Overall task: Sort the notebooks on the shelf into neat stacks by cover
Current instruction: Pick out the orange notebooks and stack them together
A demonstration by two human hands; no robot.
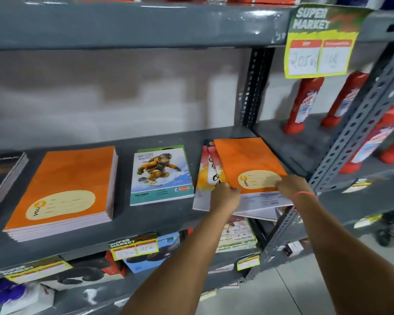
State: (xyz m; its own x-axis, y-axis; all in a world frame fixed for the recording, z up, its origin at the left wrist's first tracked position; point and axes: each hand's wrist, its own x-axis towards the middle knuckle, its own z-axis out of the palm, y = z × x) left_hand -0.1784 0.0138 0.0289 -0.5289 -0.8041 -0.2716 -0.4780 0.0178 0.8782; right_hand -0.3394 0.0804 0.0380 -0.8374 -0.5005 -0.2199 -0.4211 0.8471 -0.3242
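Sorting is under way on the grey shelf (123,226), and we judge the step in hand to be the pulling of one orange notebook (248,160) out of the mixed pile (205,178) at the shelf's right end. Our left hand (224,196) is closed on the notebook's near left corner, fingers curled together around the edge. Our right hand (290,186) pinches the near right corner, fingers pressed onto the cream label (the thumb is hidden beneath, so we cannot tell exactly how it bears). The notebook lies tilted, its near edge raised off a white-covered book (266,200) under it, its far end over the pile.

Its home looks plain to us: the orange stack (62,185) on the left part of the shelf carries the same cover and the same cream label. Between the two sits the stack with the snowboarder cover (160,176), apart from both. A dark-covered stack (5,176) shows at the far left edge.

The next move, as we read it, calls for lifting the notebook clear of the pile, carrying it leftward over the snowboarder stack without knocking it, and laying it square on the orange stack, label at the near end to match. The pile overhangs the shelf's front lip, so we would lift gently lest the loose books slide off.
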